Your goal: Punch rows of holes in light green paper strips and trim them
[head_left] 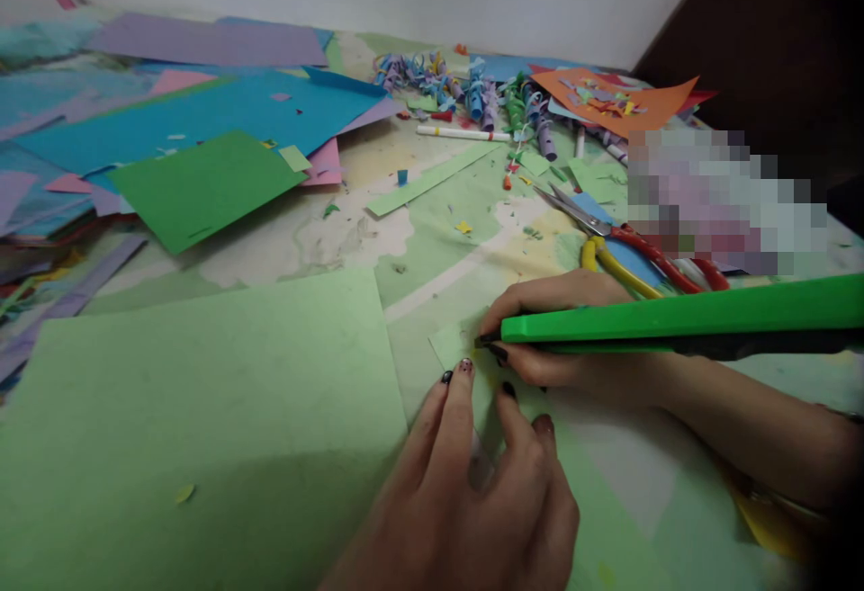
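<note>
Spread left fingers [459, 416] on flat paper slip [445, 345], right fingers [530, 297] pinching angular green pen [661, 317] at slip, metal-bladed scissors [616, 232] beyond slip

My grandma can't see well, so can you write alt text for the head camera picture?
A person's right hand holds a long green tool at a pale green paper piece, with the left hand resting over it. Red-handled scissors and bright paper sheets lie beyond.

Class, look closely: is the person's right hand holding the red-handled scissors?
No, the right hand grips a long green tool, while the red-handled scissors lie beyond that hand.
</note>
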A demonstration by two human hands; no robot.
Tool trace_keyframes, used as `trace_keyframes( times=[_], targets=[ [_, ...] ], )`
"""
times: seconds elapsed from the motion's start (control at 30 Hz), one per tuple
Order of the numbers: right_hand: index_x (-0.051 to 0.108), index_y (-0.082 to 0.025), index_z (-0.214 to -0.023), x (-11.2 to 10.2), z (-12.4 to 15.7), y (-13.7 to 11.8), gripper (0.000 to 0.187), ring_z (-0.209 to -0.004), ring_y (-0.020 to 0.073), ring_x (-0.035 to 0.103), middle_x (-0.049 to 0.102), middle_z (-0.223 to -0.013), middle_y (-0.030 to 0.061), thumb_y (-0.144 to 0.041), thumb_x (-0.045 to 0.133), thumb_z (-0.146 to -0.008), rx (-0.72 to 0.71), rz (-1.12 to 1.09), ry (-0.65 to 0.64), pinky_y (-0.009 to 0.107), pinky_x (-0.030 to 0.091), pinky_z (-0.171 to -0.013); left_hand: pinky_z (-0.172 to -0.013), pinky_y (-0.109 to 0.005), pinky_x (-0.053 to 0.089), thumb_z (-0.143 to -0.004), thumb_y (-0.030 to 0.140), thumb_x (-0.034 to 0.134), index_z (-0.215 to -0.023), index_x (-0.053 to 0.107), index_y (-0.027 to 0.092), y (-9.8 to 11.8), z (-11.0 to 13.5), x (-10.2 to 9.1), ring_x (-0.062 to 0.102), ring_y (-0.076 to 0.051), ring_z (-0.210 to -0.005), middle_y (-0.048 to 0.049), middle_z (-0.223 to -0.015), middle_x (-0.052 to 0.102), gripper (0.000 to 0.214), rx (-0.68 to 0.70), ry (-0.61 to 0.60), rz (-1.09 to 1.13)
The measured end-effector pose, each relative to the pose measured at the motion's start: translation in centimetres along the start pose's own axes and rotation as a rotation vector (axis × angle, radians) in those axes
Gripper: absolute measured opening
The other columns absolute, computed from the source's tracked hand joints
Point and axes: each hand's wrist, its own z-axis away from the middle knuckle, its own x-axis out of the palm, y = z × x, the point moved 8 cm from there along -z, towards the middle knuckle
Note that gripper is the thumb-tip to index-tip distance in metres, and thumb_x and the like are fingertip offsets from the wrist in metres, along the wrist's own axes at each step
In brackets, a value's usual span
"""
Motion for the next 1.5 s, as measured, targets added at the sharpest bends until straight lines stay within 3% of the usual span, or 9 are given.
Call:
trace_keyframes(
  times=[0.33,0.57,0.73,0.93,1.07,1.1,1.23,1.33,1.5],
  targets=[
    [0.07,-0.018,-0.075,0.0,0.3,-0.2,0.012,-0.062,0.0072,0.061,0.068,-0.068,-0.004,-0.01,0.063,-0.07,0.089,-0.035,0.017,0.014,0.044,-0.058,-0.097,-0.049,0.043,-0.087,0.03,0.053,-0.122,0.055,0.014,0.3,-0.2,0.2,0.06,-0.036,-0.111,-0.0124,-0.119,0.065,0.039,0.068,-0.015,-0.02],
    [0.069,-0.018,-0.074,0.0,0.3,-0.2,0.011,-0.059,0.0072,0.058,0.066,-0.065,-0.004,-0.01,0.063,-0.069,0.048,-0.005,0.032,0.015,0.043,-0.057,-0.1,-0.048,0.037,-0.086,0.026,0.055,-0.117,0.058,0.017,-0.3,-0.1,-0.4,0.059,-0.035,-0.111,-0.0076,-0.118,0.064,0.033,-0.021,0.042,-0.036],
    [0.068,-0.017,-0.073,-0.1,0.3,-0.3,0.011,-0.058,0.0064,0.057,0.066,-0.064,-0.0044,-0.009,0.062,-0.068,0.034,-0.003,0.029,0.015,0.042,-0.055,-0.097,-0.046,0.039,-0.087,0.026,0.054,-0.114,0.06,0.016,0.1,-0.2,-0.4,0.06,-0.033,-0.107,-0.0084,-0.115,0.064,0.03,0.056,0.06,-0.043],
    [0.068,-0.017,-0.072,-0.1,0.2,-0.3,0.011,-0.057,0.0067,0.058,0.066,-0.064,-0.0043,-0.01,0.061,-0.067,0.023,0.003,0.044,0.015,0.042,-0.056,-0.095,-0.046,0.04,-0.09,0.028,0.049,-0.114,0.06,0.016,-0.3,-0.3,-0.8,0.059,-0.034,-0.107,-0.0088,-0.115,0.064,0.03,0.044,0.072,-0.023],
    [0.07,-0.018,-0.072,-0.2,0.2,-0.2,0.013,-0.059,0.009,0.061,0.068,-0.065,-0.0027,-0.013,0.06,-0.067,0.011,0.004,0.058,0.017,0.044,-0.057,-0.08,-0.04,0.049,-0.093,0.031,0.039,-0.09,0.064,0.015,-3.2,-1.0,-1.9,0.06,-0.027,-0.093,-0.0094,-0.094,0.066,0.029,-0.07,0.158,0.26],
    [0.071,-0.018,-0.072,-0.1,0.2,-0.2,0.013,-0.059,0.0094,0.061,0.069,-0.065,-0.0025,-0.013,0.06,-0.067,0.011,0.004,0.053,0.017,0.044,-0.057,-0.074,-0.039,0.05,-0.093,0.024,0.037,-0.086,0.062,0.015,-4.3,-1.3,-2.1,0.06,-0.024,-0.086,-0.0094,-0.088,0.065,0.027,-0.113,0.183,0.309],
    [0.072,-0.019,-0.075,0.0,0.2,-0.1,0.015,-0.057,0.0093,0.061,0.069,-0.065,-0.0021,-0.015,0.06,-0.068,0.007,0.011,0.045,0.018,0.044,-0.057,-0.07,-0.041,0.049,-0.087,0.011,0.039,-0.098,0.055,0.012,-9.3,-2.6,-0.8,0.056,-0.025,-0.086,-0.0119,-0.09,0.062,0.019,-0.379,0.066,0.371],
    [0.073,-0.018,-0.073,-0.2,0.3,-0.2,0.014,-0.053,0.0081,0.058,0.067,-0.06,-0.0024,-0.017,0.06,-0.068,-0.002,0.055,0.086,0.018,0.042,-0.055,-0.076,-0.037,0.048,-0.087,0.01,0.04,-0.105,0.049,0.013,-11.4,-3.3,0.9,0.057,-0.021,-0.093,-0.0082,-0.098,0.063,0.02,-0.518,-0.048,0.621],
    [0.073,-0.017,-0.078,0.3,0.5,-0.8,0.02,-0.051,0.0074,0.053,0.066,-0.061,-0.0016,-0.015,0.056,-0.068,-0.072,0.063,0.011,0.017,0.04,-0.052,-0.076,-0.034,0.044,-0.085,0.014,0.05,-0.098,0.056,0.017,-11.5,-4.4,2.1,0.056,-0.019,-0.09,-0.0028,-0.093,0.063,0.015,-0.459,-0.206,0.718]
  ],
)
